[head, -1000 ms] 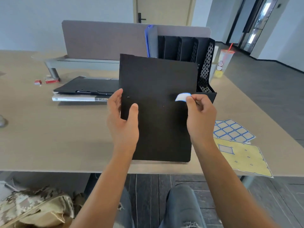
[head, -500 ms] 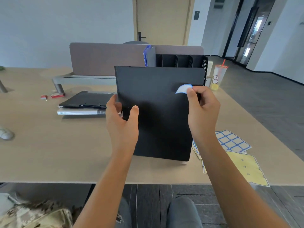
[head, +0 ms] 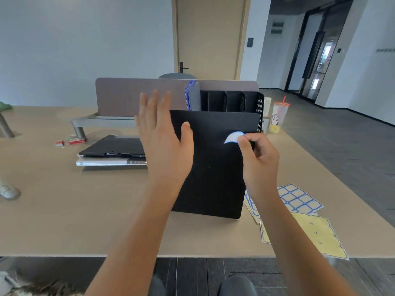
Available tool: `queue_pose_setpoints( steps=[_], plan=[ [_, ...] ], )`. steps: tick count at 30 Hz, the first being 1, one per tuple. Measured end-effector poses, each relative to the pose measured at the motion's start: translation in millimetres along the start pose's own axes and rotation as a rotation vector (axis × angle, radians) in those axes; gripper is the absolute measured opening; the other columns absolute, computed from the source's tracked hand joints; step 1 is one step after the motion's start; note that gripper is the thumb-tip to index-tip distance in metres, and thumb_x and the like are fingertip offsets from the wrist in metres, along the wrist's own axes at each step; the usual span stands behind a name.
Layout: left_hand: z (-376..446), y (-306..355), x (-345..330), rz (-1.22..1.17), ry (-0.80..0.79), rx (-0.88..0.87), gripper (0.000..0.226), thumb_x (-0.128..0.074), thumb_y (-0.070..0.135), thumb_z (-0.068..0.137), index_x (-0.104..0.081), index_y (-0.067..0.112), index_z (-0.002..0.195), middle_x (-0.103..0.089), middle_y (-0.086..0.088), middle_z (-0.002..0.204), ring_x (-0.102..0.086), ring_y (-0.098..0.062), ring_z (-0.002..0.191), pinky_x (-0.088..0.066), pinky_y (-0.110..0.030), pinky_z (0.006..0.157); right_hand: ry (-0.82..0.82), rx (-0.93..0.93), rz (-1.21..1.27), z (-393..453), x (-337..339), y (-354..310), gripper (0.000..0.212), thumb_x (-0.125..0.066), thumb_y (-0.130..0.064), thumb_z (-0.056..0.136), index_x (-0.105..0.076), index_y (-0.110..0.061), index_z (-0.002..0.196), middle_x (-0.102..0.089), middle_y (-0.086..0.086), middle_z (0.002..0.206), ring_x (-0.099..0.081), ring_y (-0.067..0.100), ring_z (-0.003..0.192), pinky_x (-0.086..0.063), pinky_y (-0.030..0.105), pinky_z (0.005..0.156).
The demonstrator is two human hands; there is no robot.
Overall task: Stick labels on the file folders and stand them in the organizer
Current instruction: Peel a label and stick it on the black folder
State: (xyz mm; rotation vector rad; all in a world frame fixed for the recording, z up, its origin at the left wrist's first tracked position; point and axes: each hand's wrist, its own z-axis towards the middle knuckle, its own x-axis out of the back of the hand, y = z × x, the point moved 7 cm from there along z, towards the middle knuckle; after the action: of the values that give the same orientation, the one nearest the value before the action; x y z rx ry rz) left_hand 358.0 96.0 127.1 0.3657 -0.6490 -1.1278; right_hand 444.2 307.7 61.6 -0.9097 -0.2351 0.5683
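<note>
A black file folder [head: 215,167] stands on its lower edge on the desk in front of me. My right hand [head: 256,159] grips its right edge and pinches a white label with a blue border [head: 233,137] against the folder's upper right. My left hand [head: 160,135] is lifted off the folder with fingers spread and straight, its thumb near the folder's upper left. Behind stands the black mesh organizer [head: 252,103], with a blue and grey folder [head: 192,96] upright in its leftmost slot.
Label sheets lie at the right: blue-bordered ones [head: 299,198] and a yellow backing sheet [head: 316,236]. More black folders [head: 113,149] lie stacked at the left. A drink cup with a straw [head: 280,116] stands beyond the organizer. A grey divider panel [head: 132,97] crosses the desk.
My left hand has let go of the folder's left edge and risen with open fingers. The folder now stands more upright, held by my right hand alone.
</note>
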Motion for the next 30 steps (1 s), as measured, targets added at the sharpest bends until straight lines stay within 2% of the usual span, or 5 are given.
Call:
queue_pose_setpoints(
  steps=[4, 8, 15, 22, 30],
  plan=[
    [10.8, 37.1, -34.0, 0.184, -0.222, -0.297, 0.044, -0.055, 0.010, 0.097, -0.059, 0.023, 0.138, -0.059, 0.001, 0.142, -0.042, -0.018, 0.144, -0.008, -0.057, 0.126, -0.059, 0.012, -0.013, -0.2, 3.6, -3.1, 0.010, -0.065, -0.017, 0.103, -0.071, -0.016, 0.096, -0.066, 0.007, 0.084, -0.054, 0.031, 0.077, -0.042, 0.032, 0.070],
    [18.5, 47.7, -51.0, 0.192, -0.349, -0.367, 0.039, -0.054, 0.013, 0.100, -0.067, 0.032, 0.131, -0.074, 0.009, 0.114, -0.066, -0.015, 0.107, -0.041, -0.051, 0.109, -0.086, 0.010, -0.036, -0.2, 11.1, -8.7, 0.010, -0.064, -0.015, 0.104, -0.069, -0.015, 0.096, -0.064, -0.003, 0.081, -0.053, 0.012, 0.072, -0.042, 0.022, 0.069],
    [18.6, 60.0, -61.2, 0.101, -0.359, -0.368, 0.027, -0.056, 0.018, 0.101, -0.071, 0.018, 0.123, -0.073, 0.001, 0.115, -0.064, -0.022, 0.110, -0.048, -0.046, 0.102, 0.021, -0.009, -0.052, 11.4, 29.2, -17.0, 0.012, -0.067, -0.017, 0.102, -0.064, -0.011, 0.092, -0.053, -0.020, 0.058, -0.049, 0.002, 0.057, -0.040, 0.014, 0.061],
    [11.9, 66.8, -72.1, 0.112, -0.356, -0.405, 0.042, -0.044, 0.021, 0.097, -0.067, 0.032, 0.131, -0.072, 0.010, 0.105, -0.062, -0.017, 0.095, -0.044, -0.043, 0.096, 0.071, 0.027, -0.067, 21.5, 30.3, -31.7, 0.009, -0.070, -0.018, 0.100, -0.070, -0.009, 0.097, -0.072, -0.006, 0.086, -0.064, 0.000, 0.078, -0.045, 0.007, 0.073],
    [11.1, 63.1, -76.2, 0.062, -0.279, -0.361, 0.040, -0.044, 0.032, 0.095, -0.069, 0.036, 0.126, -0.068, 0.015, 0.099, -0.057, -0.010, 0.094, -0.031, -0.029, 0.096, 0.076, 0.007, -0.014, 27.4, 28.3, -28.1, 0.007, -0.071, -0.017, 0.099, -0.072, -0.010, 0.096, -0.068, -0.010, 0.077, -0.059, 0.001, 0.067, -0.044, 0.009, 0.067]
  ],
)
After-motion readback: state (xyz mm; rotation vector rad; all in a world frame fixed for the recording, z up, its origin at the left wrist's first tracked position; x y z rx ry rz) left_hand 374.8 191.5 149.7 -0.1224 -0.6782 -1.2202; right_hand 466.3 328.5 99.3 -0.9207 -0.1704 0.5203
